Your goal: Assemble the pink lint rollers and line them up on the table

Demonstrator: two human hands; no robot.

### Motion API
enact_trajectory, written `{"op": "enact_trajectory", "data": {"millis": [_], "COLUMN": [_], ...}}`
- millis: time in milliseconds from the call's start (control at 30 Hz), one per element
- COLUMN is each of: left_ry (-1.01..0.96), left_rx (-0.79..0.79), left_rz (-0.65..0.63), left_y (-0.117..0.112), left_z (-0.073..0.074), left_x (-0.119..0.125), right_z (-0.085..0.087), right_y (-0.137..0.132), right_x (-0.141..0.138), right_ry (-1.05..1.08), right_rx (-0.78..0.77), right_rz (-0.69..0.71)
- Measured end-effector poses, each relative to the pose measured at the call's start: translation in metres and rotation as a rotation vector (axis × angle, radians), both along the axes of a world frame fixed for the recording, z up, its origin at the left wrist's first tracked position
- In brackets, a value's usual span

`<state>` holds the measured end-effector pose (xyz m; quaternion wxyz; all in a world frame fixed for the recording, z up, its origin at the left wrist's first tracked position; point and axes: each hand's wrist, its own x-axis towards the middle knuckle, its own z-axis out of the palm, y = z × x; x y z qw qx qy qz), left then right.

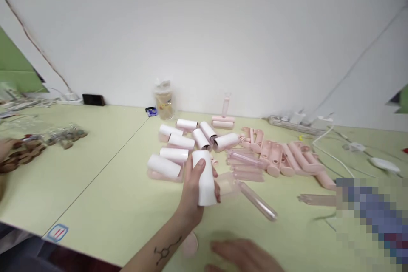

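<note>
Up front, bare table point(105, 195) left open toward its near edge, spare rolls point(178, 148) and pink parts point(277, 157) crowded behind, roll point(205, 178) clasped upright by left hand point(191, 191) just above the table, white, smooth, right hand point(245, 255) blurred, laid out flat.

Table point(95, 187) front-left open; rolls point(178, 144), pink handles point(287, 157) crowd centre; maybe cables point(331, 153) right.

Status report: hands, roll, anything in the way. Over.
Left hand clasps white roll, held upright. Right hand blurred, looks open, low beside pink disc. Clear tube and pile of rolls lie just beyond.
</note>
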<state>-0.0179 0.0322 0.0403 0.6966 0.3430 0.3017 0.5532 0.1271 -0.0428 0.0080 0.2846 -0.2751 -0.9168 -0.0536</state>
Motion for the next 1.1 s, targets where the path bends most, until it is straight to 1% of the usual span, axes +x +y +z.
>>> {"op": "enact_trajectory", "data": {"millis": [33, 67, 133, 200, 233, 333, 400, 467, 567, 600, 633, 667, 733, 800, 900, 1000, 1100], "left_ry": [0.001, 0.002, 0.005, 0.001, -0.006, -0.037, -0.055, -0.067, -0.085, -0.098, -0.116, -0.140, -0.193, -0.236, -0.252, -0.195, -0.146], "left_rx": [0.021, 0.037, 0.054, 0.043, 0.029, -0.022, -0.038, -0.046, -0.060, -0.071, -0.093, -0.130, -0.224, -0.303, -0.359, -0.409, -0.451], "left_rz": [0.004, 0.012, 0.039, 0.073, 0.085, 0.085, 0.072, 0.069, 0.081, 0.084, 0.080, 0.065, 0.011, -0.032, -0.021, -0.019, -0.040], "left_y": [0.001, 0.001, 0.001, 0.000, 0.000, 0.000, 0.000, 0.000, 0.001, 0.001, 0.002, 0.002, 0.002, 0.001, -0.001, -0.003, -0.004], "left_z": [0.001, 0.002, 0.002, 0.002, 0.001, 0.000, -0.001, -0.002, -0.003, -0.003, -0.001, 0.001, 0.007, 0.012, 0.015, 0.010, 0.005], "left_x": [-0.002, -0.003, -0.006, -0.007, -0.007, -0.007, -0.006, -0.005, -0.001, 0.001, 0.004, 0.008, 0.016, 0.024, 0.030, 0.030, 0.028], "right_z": [-0.012, -0.023, -0.042, -0.056, -0.061, -0.069, -0.065, -0.053, -0.018, -0.005, 0.007, 0.018, 0.031, 0.034, 0.023, 0.007, -0.001], "right_y": [-0.006, -0.008, -0.003, 0.007, 0.011, 0.016, 0.013, 0.010, 0.009, 0.011, 0.013, 0.016, 0.023, 0.030, 0.035, 0.034, 0.031], "right_x": [-0.018, -0.033, -0.053, -0.061, -0.062, -0.061, -0.059, -0.054, -0.037, -0.029, -0.021, -0.013, 0.000, 0.008, 0.010, 0.008, 0.008], "right_ry": [-0.015, -0.033, -0.035, -0.005, 0.016, 0.099, 0.161, 0.232, 0.299, 0.295, 0.286, 0.284, 0.284, 0.304, 0.391, 0.446, 0.407], "right_rx": [0.016, 0.061, 0.098, 0.115, 0.120, 0.115, 0.048, -0.127, -0.480, -0.553, -0.588, -0.581, -0.513, -0.456, -0.467, -0.480, -0.399], "right_rz": [0.037, 0.027, -0.049, -0.113, -0.121, -0.115, -0.079, -0.049, -0.080, -0.093, -0.091, -0.093, -0.149, -0.248, -0.354, -0.391, -0.381]}}
